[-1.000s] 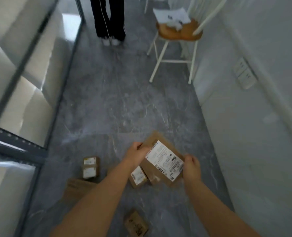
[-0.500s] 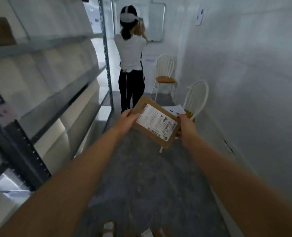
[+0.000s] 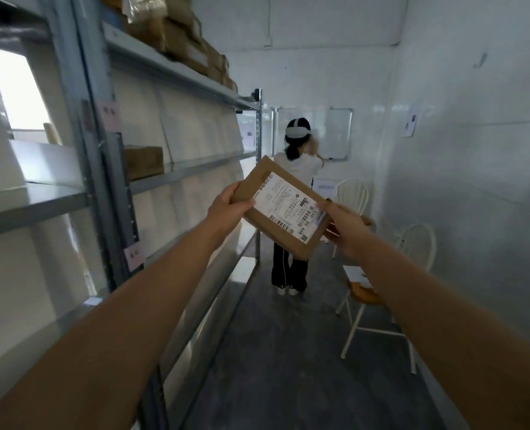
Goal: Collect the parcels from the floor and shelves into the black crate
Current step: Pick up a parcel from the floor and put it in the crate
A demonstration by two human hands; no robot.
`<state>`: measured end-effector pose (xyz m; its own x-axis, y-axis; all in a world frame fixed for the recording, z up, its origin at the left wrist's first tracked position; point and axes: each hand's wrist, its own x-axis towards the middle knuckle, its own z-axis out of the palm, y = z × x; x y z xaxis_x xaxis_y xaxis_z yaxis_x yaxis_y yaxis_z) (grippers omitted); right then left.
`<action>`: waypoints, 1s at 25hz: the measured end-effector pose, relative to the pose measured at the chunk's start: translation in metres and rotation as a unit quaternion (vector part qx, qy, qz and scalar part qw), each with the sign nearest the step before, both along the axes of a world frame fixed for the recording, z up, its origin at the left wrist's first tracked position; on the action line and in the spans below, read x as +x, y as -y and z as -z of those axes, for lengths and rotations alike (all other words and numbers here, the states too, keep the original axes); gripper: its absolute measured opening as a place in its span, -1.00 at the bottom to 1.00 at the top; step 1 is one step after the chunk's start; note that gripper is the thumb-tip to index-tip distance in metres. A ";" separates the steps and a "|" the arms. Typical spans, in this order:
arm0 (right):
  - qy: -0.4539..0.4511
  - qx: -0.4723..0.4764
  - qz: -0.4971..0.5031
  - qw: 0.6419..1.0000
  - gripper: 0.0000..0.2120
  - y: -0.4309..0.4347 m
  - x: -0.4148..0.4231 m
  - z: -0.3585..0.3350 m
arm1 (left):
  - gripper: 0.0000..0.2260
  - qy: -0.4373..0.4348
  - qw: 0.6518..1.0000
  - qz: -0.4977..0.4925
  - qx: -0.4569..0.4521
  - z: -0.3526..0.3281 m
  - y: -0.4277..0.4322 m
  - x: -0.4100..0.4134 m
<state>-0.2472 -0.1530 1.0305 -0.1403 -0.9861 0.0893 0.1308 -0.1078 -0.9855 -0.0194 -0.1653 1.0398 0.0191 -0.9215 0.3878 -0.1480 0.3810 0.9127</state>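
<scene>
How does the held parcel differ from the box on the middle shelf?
The flat brown cardboard parcel is tilted, gripped by left hand and right hand; the blocky brown cardboard box sits level on a grey metal shelf. The parcel shows a white label, the box none. Both are cardboard.

The parcel (image 3: 283, 209) is in the air between the left hand (image 3: 229, 206), at its left edge, and the right hand (image 3: 344, 226), at its right edge. The shelving rack (image 3: 192, 169) stands along the left, with one box (image 3: 142, 161) on its middle shelf and stacked boxes (image 3: 183, 35) on top. Behind the parcel a person (image 3: 297, 169) stands in the aisle. The near chair (image 3: 364, 294) and the far chair (image 3: 352, 197) stand by the right wall.
</scene>
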 end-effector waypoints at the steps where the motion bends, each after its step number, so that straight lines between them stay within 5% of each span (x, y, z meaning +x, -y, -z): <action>1: 0.012 -0.007 -0.032 0.999 -0.80 -0.003 0.004 0.000 | -0.53 -0.003 1.000 -0.017 -0.001 -0.003 -0.007 0.006; 5: 0.032 0.007 -0.158 0.987 -0.74 -0.014 0.024 0.004 | -0.35 -0.046 0.995 -0.085 0.005 -0.005 -0.040 0.028; 13: 0.077 0.000 -0.255 0.964 -0.77 -0.046 0.073 0.014 | -0.45 -0.071 0.982 -0.176 -0.009 0.000 -0.117 0.060; 18: 0.143 0.025 -0.355 0.924 -0.77 -0.078 0.125 0.032 | -0.11 -0.075 0.975 -0.182 0.099 0.017 -0.184 0.091; 25: 0.130 0.049 -0.495 0.858 -0.71 -0.155 0.234 0.041 | -0.46 -0.118 0.956 -0.259 0.074 0.021 -0.285 0.146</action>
<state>-0.0136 0.0017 0.9893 0.7672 -0.6349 0.0906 0.3263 0.2647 -0.9075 0.1264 0.1194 1.0186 0.5590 -0.8090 0.1819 -0.0652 0.1757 0.9823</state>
